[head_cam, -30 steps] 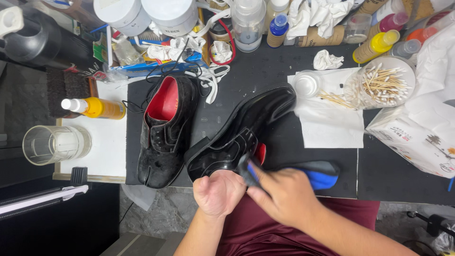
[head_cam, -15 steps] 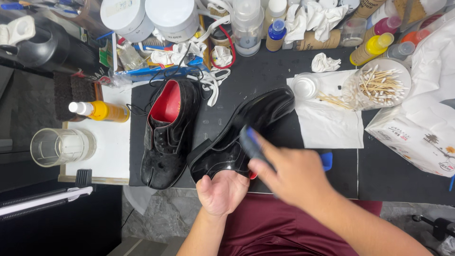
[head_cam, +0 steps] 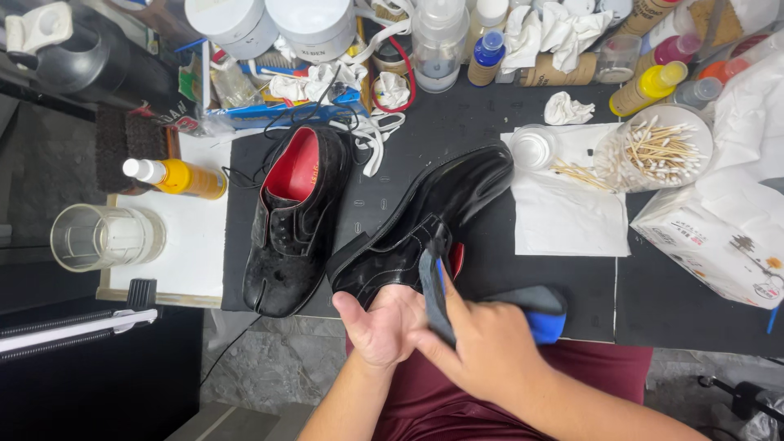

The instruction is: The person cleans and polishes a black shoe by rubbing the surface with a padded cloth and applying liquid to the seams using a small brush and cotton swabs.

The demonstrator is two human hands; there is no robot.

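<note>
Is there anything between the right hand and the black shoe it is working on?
Yes: a dark blue cloth lies between the right hand and the black shoe, pressed against the shoe's heel end. The left hand grips that heel end directly, nothing between.

Black work mat [head_cam: 490, 269] carrying a black shoe [head_cam: 298, 220] and white paper [head_cam: 572, 216].

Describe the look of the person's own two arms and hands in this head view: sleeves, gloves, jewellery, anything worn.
Both forearms are bare, with no sleeves in view up to the frame edge. The left hand and the right hand wear no gloves. No rings, watch, bracelet or markings show on the visible parts of either one. The only clothing near them is dark red fabric beneath the forearms.
</note>
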